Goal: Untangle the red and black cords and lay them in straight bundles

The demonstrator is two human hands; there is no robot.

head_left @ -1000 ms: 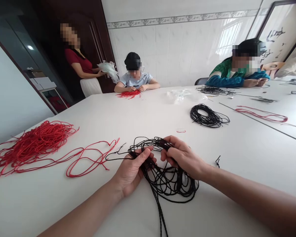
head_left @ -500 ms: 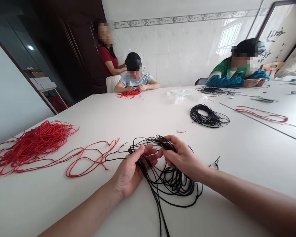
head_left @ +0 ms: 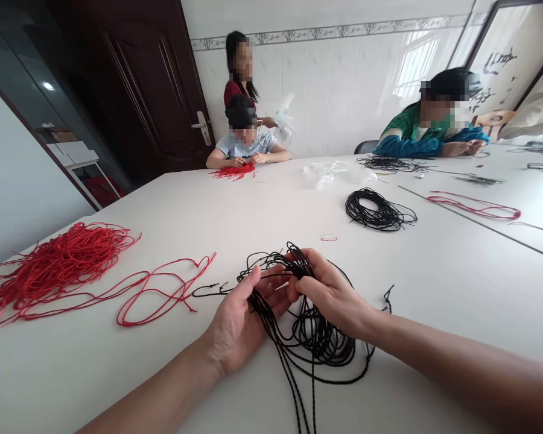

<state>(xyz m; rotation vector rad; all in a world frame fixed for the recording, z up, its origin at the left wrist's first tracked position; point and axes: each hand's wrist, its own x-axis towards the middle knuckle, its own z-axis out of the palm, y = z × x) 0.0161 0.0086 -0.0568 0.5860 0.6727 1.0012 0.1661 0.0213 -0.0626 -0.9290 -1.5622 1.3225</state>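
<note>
Black braided cords [head_left: 323, 343] hang in loose loops between my hands, with several long ends running toward me over the table. My left hand [head_left: 241, 325], palm up with fingers curled, cradles part of the strands below its thumb. Closed in a pinch, my right hand [head_left: 332, 292] grips the gathered upper section of the bundle, close to my left fingertips. Some of my left fingers are partly hidden behind the cords and my right hand. Beyond my left hand lies a looped red cord [head_left: 156, 313], untouched.
A heap of red cords [head_left: 67, 259] lies on the white table [head_left: 217, 211] at left. Farther right sit a black cord coil [head_left: 377, 211] and a clear plastic bag [head_left: 323, 175]. Two seated people handle cords across the table; another person [head_left: 232, 90] stands behind one.
My right hand's pinched bundle now fans into upright loops, and another strand hangs down toward me. The standing person has moved right, and a plastic bag shows by their hand.
</note>
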